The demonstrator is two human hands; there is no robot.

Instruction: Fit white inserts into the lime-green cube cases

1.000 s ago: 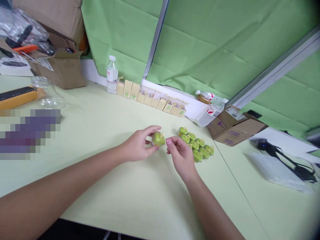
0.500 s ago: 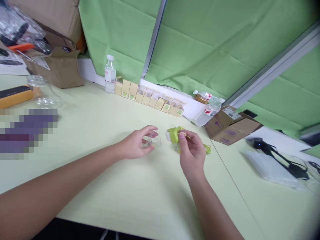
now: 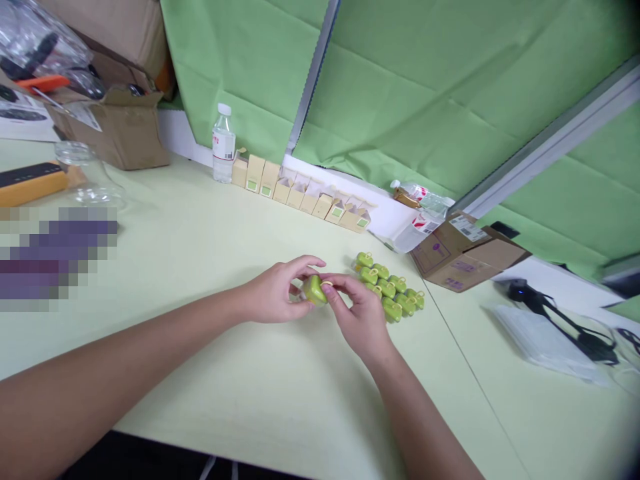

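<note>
Above the middle of the table, my left hand (image 3: 280, 291) is closed around a small clear container, mostly hidden by the fingers and the lid. A green lid (image 3: 314, 291) with a yellow loop sits against the container's opening; whether it is fully seated I cannot tell. My right hand (image 3: 357, 310) pinches the lid by its loop between thumb and forefinger. Just beyond the right hand, several small clear containers with green lids (image 3: 392, 310) and yellow loops stand grouped in rows on the table.
A row of small tan boxes (image 3: 296, 193) lines the back edge beside an upright water bottle (image 3: 223, 143). Bottles lie near a cardboard box (image 3: 450, 257) at back right. Clear plastic sleeves (image 3: 540, 340) and a black cable device (image 3: 555, 313) lie right. A glass jar (image 3: 93, 173) stands left.
My right hand has carried the green lid left to the clear container in my left hand, and the two now meet. The grouped containers behind have come into fuller view.
</note>
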